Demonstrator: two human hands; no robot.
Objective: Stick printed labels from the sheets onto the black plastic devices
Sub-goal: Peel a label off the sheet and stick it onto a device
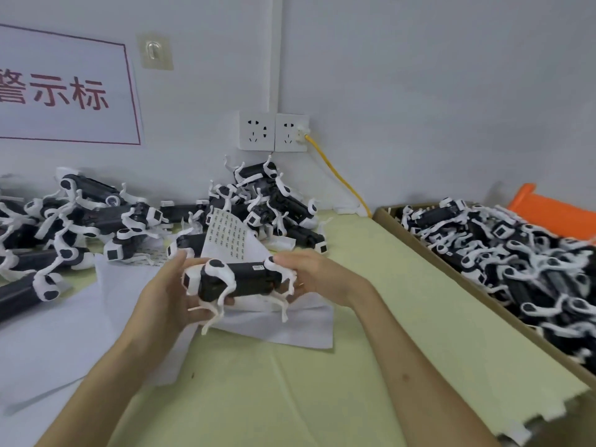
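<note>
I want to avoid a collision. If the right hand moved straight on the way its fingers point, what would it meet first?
The right hand grips the black device; pushed on leftward, it would likely press that against the left hand.

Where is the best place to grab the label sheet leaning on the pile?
Pinch the label sheet by its raised upper edge, coming down from above. It curls up against the pile of devices, so that edge stands free, while its lower part is hidden behind the device gripped by the left hand and right hand.
</note>
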